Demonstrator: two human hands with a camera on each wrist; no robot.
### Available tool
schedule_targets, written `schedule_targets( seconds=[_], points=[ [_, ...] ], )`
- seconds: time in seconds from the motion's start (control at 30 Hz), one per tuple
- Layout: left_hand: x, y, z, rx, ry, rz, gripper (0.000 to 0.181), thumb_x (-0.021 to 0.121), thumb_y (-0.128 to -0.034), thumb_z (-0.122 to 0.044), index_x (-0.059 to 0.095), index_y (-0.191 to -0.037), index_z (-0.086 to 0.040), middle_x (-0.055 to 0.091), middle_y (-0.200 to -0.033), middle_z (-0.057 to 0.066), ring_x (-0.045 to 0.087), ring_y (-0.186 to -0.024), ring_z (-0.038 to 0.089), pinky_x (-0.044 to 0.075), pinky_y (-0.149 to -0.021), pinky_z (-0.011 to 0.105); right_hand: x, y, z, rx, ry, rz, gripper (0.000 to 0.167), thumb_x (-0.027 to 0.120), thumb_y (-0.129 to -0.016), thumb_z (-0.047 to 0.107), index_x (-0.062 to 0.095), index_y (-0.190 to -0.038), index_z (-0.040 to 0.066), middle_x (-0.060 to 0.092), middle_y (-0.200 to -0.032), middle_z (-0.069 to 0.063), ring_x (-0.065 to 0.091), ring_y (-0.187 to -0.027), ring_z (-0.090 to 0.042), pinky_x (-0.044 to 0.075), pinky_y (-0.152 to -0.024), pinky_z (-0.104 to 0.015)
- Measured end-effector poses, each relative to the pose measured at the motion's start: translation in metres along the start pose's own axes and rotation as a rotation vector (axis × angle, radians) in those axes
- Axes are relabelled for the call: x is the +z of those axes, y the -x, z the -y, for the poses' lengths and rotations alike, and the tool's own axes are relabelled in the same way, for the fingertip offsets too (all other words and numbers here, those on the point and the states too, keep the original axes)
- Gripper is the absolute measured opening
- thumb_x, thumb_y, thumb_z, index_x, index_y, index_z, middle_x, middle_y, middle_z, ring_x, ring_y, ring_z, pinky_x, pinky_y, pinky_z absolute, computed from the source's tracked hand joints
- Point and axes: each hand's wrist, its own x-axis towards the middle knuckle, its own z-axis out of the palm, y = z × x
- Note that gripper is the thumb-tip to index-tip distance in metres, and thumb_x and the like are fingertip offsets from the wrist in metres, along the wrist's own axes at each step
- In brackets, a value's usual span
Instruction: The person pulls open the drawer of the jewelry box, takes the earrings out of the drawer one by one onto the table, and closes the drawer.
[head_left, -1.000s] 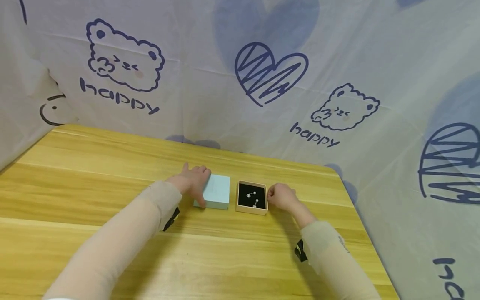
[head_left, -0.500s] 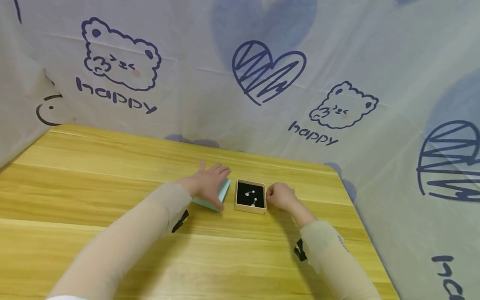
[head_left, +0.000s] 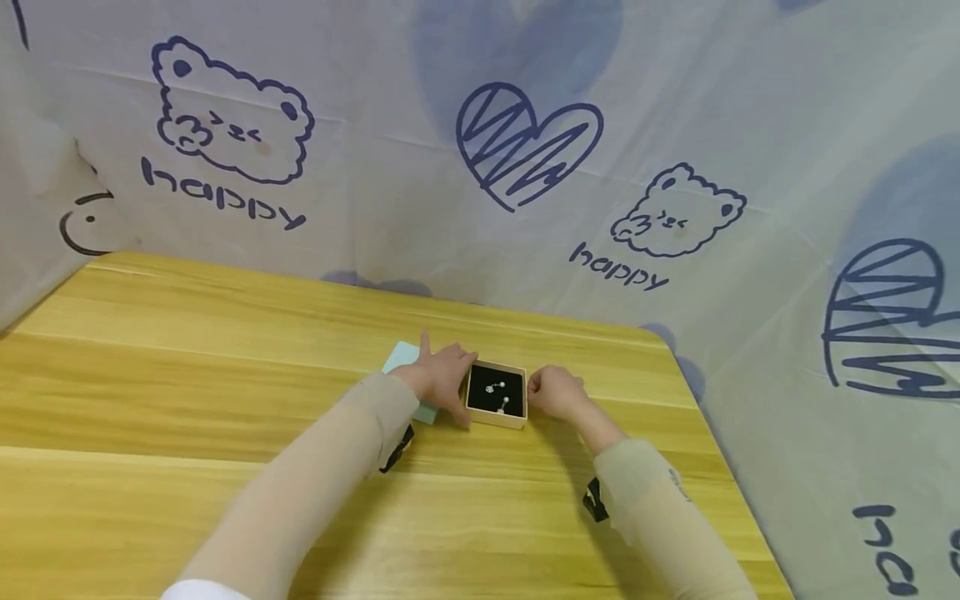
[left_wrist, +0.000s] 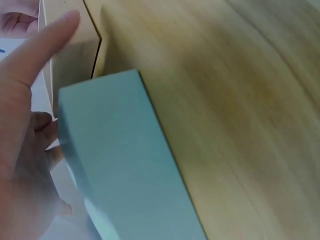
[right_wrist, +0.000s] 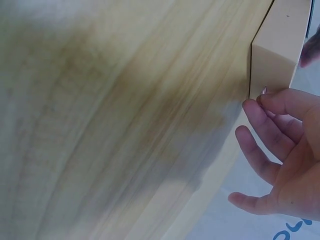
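An open jewellery box (head_left: 498, 419) with a beige rim and black lining lies on the table. Two pearl-and-silver earrings (head_left: 497, 387) rest on the lining. My right hand (head_left: 557, 392) is at its right side, thumb and forefinger pinching a small pale pull tab (right_wrist: 264, 90) on the box wall. My left hand (head_left: 442, 379) spreads over the box's left edge, thumb (left_wrist: 55, 40) beside its near wall; whether it touches is unclear. Under the left wrist sits a light blue box cover (left_wrist: 115, 145), partly hidden by hand and sleeve.
The boxes sit towards the back of a wooden table (head_left: 225, 350). Behind it hangs a pale curtain (head_left: 390, 200) printed with bears and hearts. The table's right edge slopes away beyond the right arm.
My left hand has moved right, off the blue cover's left side, across it to the open box's left edge. My right hand stays at the open box's right side.
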Motion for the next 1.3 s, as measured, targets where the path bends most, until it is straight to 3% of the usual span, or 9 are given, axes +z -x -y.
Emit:
schedule_targets(
  seconds=[0.2,0.4,0.53,0.63,0.8,0.93,1.3],
  points=[
    [0.004,-0.002,-0.002,-0.018,0.045,-0.008,0.108,0.074,-0.0673,-0.060,0.023,-0.149,-0.010,0.026,-0.154,0.009,0.020,-0.144,0.025,-0.008,-0.111,0.064,0.000,0.002,0.000,-0.006,-0.009,0.005,0.027,0.054,-0.084,0.005,0.050,-0.059,0.014,0.044,-0.054,0.006,0.043,-0.059,-0.014,0.031,-0.095,-0.068],
    [0.004,-0.003,-0.007,-0.021,0.007,-0.009,0.105,0.073,-0.0684,-0.060,0.026,-0.147,-0.009,0.030,-0.152,0.008,0.025,-0.142,0.024,-0.006,-0.111,0.065,-0.001,0.003,0.000,-0.005,-0.008,0.006,0.023,0.054,-0.084,0.005,0.055,-0.062,0.012,0.050,-0.058,0.004,0.046,-0.061,-0.015,0.030,-0.096,-0.069],
    [0.002,-0.001,-0.011,-0.027,-0.011,-0.013,0.097,0.075,-0.0690,-0.056,0.033,-0.143,-0.009,0.035,-0.149,0.009,0.030,-0.139,0.025,-0.003,-0.111,0.065,-0.005,0.005,0.001,0.019,0.017,-0.013,0.015,0.058,-0.085,0.008,0.064,-0.072,0.011,0.063,-0.070,0.001,0.055,-0.071,-0.018,0.026,-0.100,-0.070],
    [0.001,-0.001,-0.013,-0.030,-0.017,-0.010,0.094,0.075,-0.0695,-0.055,0.035,-0.141,-0.008,0.037,-0.147,0.009,0.032,-0.138,0.026,-0.002,-0.111,0.065,-0.012,0.007,0.003,0.023,0.050,-0.077,0.011,0.058,-0.087,0.009,0.069,-0.085,0.011,0.070,-0.085,-0.002,0.061,-0.084,-0.024,0.024,-0.103,-0.068],
    [0.002,-0.002,-0.012,-0.043,-0.034,-0.006,0.095,0.074,-0.0698,-0.056,0.033,-0.142,-0.009,0.036,-0.147,0.009,0.032,-0.138,0.026,-0.003,-0.112,0.065,-0.018,0.006,0.010,-0.082,0.059,-0.169,0.015,0.058,-0.088,0.007,0.070,-0.097,0.008,0.071,-0.094,-0.006,0.064,-0.090,-0.025,0.025,-0.104,-0.062],
    [0.004,-0.005,-0.010,-0.048,-0.036,-0.016,0.096,0.073,-0.0696,-0.057,0.033,-0.143,-0.010,0.036,-0.148,0.009,0.032,-0.138,0.025,-0.002,-0.112,0.065,-0.014,0.003,0.018,-0.173,0.097,-0.146,0.013,0.062,-0.088,0.011,0.071,-0.097,0.009,0.072,-0.091,-0.004,0.064,-0.091,-0.023,0.023,-0.106,-0.062],
    [0.004,-0.003,-0.009,-0.033,-0.040,-0.029,0.095,0.072,-0.0699,-0.059,0.033,-0.143,-0.011,0.038,-0.147,0.007,0.035,-0.137,0.023,-0.001,-0.112,0.065,0.006,-0.004,0.030,-0.279,0.239,-0.125,0.013,0.065,-0.087,0.015,0.073,-0.097,0.012,0.073,-0.091,-0.002,0.060,-0.098,-0.027,0.026,-0.106,-0.061]
  ],
)
